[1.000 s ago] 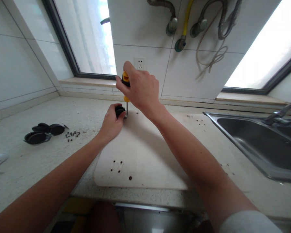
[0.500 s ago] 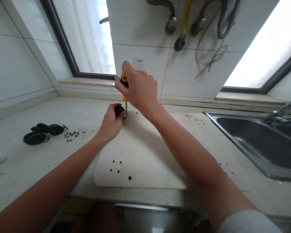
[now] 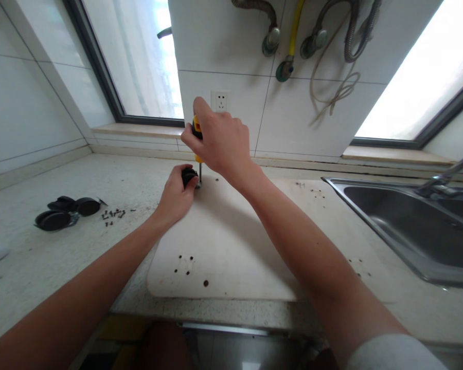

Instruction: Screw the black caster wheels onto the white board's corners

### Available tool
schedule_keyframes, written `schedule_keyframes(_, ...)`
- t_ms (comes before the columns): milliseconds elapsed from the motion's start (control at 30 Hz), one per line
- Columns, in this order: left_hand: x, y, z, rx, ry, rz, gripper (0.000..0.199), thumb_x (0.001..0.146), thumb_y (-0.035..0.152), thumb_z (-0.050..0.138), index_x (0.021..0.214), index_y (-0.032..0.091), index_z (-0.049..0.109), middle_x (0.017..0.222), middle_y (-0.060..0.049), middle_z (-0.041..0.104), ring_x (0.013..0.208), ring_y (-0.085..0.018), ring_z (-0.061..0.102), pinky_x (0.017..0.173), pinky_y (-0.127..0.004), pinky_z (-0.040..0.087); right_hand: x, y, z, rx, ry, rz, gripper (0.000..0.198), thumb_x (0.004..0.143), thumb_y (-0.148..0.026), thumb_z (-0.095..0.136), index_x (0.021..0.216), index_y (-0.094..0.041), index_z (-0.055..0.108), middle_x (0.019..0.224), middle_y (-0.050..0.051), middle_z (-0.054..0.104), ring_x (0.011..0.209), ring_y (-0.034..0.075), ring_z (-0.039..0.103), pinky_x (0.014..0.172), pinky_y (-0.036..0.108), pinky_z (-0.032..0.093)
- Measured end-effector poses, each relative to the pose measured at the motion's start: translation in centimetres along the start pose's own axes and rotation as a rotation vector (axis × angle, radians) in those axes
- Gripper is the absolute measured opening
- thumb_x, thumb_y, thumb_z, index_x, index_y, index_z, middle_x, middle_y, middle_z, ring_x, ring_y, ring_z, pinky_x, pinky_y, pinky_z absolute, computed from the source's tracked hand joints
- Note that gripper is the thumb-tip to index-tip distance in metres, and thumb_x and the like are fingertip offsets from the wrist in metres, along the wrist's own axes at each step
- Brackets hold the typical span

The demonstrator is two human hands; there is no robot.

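The speckled counter (image 3: 73,180) is bounded along its back edge by a tiled wall, and a steel sink (image 3: 393,216) is set into its right side. A white board (image 3: 224,246) with rounded corners is laid flat along the counter's front edge. At the board's back-left corner, a black caster (image 3: 189,176) is pinched between the thumb and fingers of the left hand (image 3: 177,192). The handle of a yellow-and-black screwdriver (image 3: 197,128) is gripped by the right hand (image 3: 224,141), with the fingers curled around it; the shaft is held nearly upright, its tip lowered to the caster's metal plate. The exact seating of the tip cannot be made out.

Toward the counter's left side, loose casters (image 3: 53,220) are grouped, with small screws (image 3: 113,215) scattered just beside them. Four dark holes (image 3: 191,258) are left bare near the board's front-left corner.

Over the last second, little has been altered: both grips are kept, and the whole view is merely shifted slightly. The same fixing point is thus judged to be under work, though no turn of the screwdriver can be confirmed.
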State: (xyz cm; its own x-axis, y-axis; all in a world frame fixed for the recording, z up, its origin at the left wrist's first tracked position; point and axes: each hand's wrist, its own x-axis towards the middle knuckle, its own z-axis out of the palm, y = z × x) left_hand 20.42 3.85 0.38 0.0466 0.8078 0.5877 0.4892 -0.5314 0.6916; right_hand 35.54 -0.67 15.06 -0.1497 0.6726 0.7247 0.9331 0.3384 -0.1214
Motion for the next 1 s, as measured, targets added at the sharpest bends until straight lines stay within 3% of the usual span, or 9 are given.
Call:
schedule_keyframes(200,0.0,0.0,0.0,0.0,0.0,-0.005,0.035,0.098,0.031,0.064,0.132,0.024,0.061,0.13,-0.014,0.074,0.128,-0.033,0.069,0.118,-0.057,0.053,0.0,0.1,-0.2,0.037,-0.035,0.008,0.021,0.109,-0.04,0.049,0.121,-0.024,0.058,0.095,0.008,0.071,0.08,0.024,0.061,0.076,0.036,0.038)
schedule_keyframes(400,0.0,0.3,-0.2,0.009,-0.005,-0.002,0.034,0.098,0.032,0.064,0.131,0.024,0.061,0.132,-0.015,0.074,0.127,-0.033,0.07,0.118,-0.057,0.054,-0.2,0.3,-0.2,0.154,-0.033,-0.108,0.021,0.111,-0.041,0.045,0.12,-0.027,0.058,0.118,0.006,0.074,0.088,0.021,0.06,0.07,0.034,0.033)
schedule_keyframes(600,0.0,0.2,-0.1,0.001,-0.004,-0.006,0.033,0.097,0.03,0.065,0.13,0.025,0.061,0.131,-0.014,0.074,0.128,-0.033,0.07,0.118,-0.057,0.054,-0.1,0.2,-0.1,0.084,-0.034,-0.035,0.032,0.113,-0.055,0.045,0.118,-0.028,0.06,0.107,0.006,0.075,0.087,0.023,0.06,0.072,0.035,0.031)
schedule_keyframes(767,0.0,0.2,-0.2,0.007,-0.007,-0.005,0.033,0.099,0.032,0.064,0.131,0.024,0.061,0.13,-0.014,0.074,0.128,-0.033,0.07,0.118,-0.058,0.054,0.0,0.4,-0.6,0.157,-0.147,-0.061,0.025,0.111,-0.041,0.047,0.133,-0.031,0.053,0.113,0.006,0.075,0.088,0.024,0.062,0.075,0.034,0.036)
schedule_keyframes(900,0.0,0.2,-0.1,0.0,-0.014,-0.015,0.036,0.098,0.033,0.064,0.133,0.023,0.061,0.132,-0.016,0.073,0.13,-0.034,0.069,0.119,-0.058,0.052,0.1,0.6,-0.6,0.076,-0.09,-0.025,0.03,0.112,-0.05,0.046,0.131,-0.029,0.056,0.108,0.009,0.074,0.09,0.027,0.063,0.079,0.036,0.039)
schedule_keyframes(1000,0.0,0.1,-0.1,0.0,-0.007,-0.007,0.035,0.098,0.033,0.064,0.132,0.024,0.061,0.132,-0.015,0.074,0.129,-0.033,0.069,0.119,-0.058,0.052,0.0,0.8,-1.1,0.126,-0.156,-0.05,0.03,0.11,-0.041,0.048,0.137,-0.03,0.054,0.111,0.008,0.074,0.093,0.027,0.064,0.08,0.035,0.042)
